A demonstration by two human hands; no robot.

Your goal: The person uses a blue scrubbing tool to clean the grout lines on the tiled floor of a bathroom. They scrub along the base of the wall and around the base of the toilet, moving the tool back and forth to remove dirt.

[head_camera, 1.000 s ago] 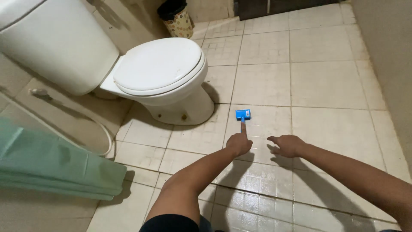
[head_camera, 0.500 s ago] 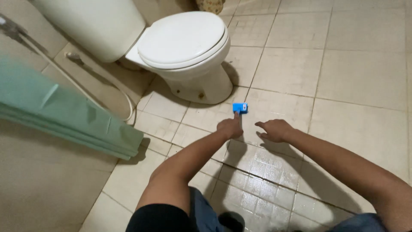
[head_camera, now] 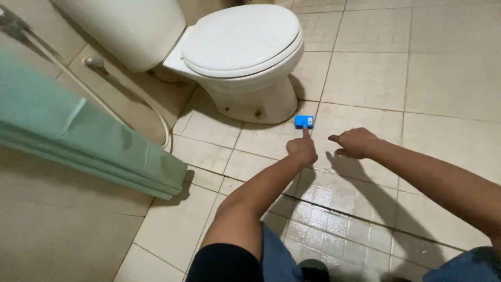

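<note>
Here, at the far left, I saw a green curtain (head_camera: 88, 141) hanging in folds down to the tiled floor (head_camera: 449, 78), its lower corner ending just above the tiles. Behind it a thin hose (head_camera: 130, 96) ran along the wall base and looped down beside the toilet (head_camera: 240, 47). The toilet stood at the upper middle with its white lid shut, its base resting on the tiles. Just in front of that base, a little to its right, lay a small blue block (head_camera: 304, 121), flat on the floor and apart from the porcelain. My left hand (head_camera: 302, 149) reached forward over the tiles with the forefinger stretched out; its tip met the near edge of the block, while the other fingers were curled into the palm. So that hand gripped nothing, it only touched the block with one fingertip. To the right of it, near but not touching, my right hand (head_camera: 355, 142) hovered low over the floor, fingers loosely bent and pointing left towards the block, with nothing in it. I could not tell whether its fingertips rested on the tile. Its shadow fell on the wet, glossy tiles just below. At the bottom edge my blue trousers (head_camera: 276, 261) showed between the two forearms.
</note>
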